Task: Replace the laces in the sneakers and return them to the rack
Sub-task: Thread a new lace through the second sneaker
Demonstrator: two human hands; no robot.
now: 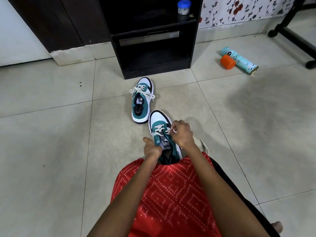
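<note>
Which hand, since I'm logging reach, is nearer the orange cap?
Right. The right hand pinches a lace on the near sneaker, left of the orange cap and nearer the person; the left hand grips that sneaker's side, farther left.

a home: tiled floor (51, 151), floral wallpaper (239, 11), dark rack (153, 53)

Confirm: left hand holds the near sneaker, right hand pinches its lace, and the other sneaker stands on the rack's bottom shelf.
Wrong on one count. The head view shows the other sneaker on the floor in front of the rack, not on its shelf. The left hand does hold the near sneaker and the right hand pinches its lace.
</note>
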